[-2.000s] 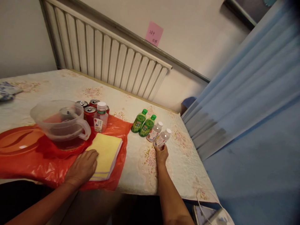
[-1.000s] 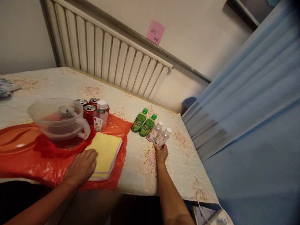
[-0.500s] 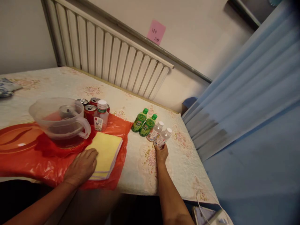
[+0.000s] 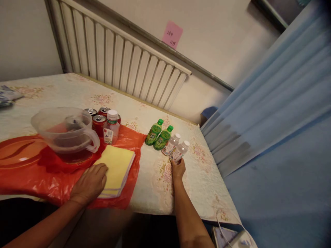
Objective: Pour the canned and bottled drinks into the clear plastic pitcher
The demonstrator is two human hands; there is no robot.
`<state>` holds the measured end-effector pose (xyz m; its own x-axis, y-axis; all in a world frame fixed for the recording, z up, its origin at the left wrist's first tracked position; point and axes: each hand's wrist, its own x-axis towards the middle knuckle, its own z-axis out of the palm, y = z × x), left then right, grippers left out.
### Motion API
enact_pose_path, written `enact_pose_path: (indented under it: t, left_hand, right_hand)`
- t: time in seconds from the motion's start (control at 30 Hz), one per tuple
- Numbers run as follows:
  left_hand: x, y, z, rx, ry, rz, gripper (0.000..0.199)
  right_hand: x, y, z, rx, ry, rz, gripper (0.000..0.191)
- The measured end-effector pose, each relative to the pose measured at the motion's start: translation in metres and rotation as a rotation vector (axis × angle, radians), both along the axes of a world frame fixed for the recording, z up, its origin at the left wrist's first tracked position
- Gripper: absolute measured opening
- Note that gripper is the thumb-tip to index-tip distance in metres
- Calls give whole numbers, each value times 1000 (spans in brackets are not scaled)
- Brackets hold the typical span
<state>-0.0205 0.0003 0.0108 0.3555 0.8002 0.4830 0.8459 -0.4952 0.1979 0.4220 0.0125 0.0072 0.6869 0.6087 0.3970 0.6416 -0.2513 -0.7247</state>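
Note:
My right hand (image 4: pixel 178 169) is closed around the lower part of a clear plastic bottle (image 4: pixel 180 151) with a white cap and a printed label. That bottle stands at the near end of a row, beside a similar white-capped bottle (image 4: pixel 171 144) and two green-capped green drink bottles (image 4: pixel 162 138). On the left, my left hand (image 4: pixel 90 181) rests palm down, its fingers lying over the left edge of a folded yellow cloth (image 4: pixel 117 167). Its fingertips are slightly bent, and the palm is hidden.
A red plastic bag (image 4: pixel 59 187) lies under the cloth. On it are a clear handled jug (image 4: pixel 64 131) and an orange-red oval item (image 4: pixel 20 151). Several red cans (image 4: pixel 99 124) and another white-capped bottle (image 4: pixel 112 129) stand behind. A blue curtain (image 4: pixel 258 120) hangs along the right side.

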Motion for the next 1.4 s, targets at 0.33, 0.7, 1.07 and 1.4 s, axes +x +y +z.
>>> enact_pose_path:
  t: [0.33,0.7,1.07,1.4]
  left_hand:
    - [1,-1,1,-19,-11,2,27]
    - [1,-1,1,-5,9,8,27]
    - [0,0,-2,3,44,17,28]
    - [0,0,-2,30,55,9,27]
  right_hand:
    - [0,0,0,-2,-8,-11,36]
    - [1,0,0,2,-8,-14,40]
    - [1,1,0,-16,-2,-10,38]
    - [0,-1,1,-23,-6,-10,39]
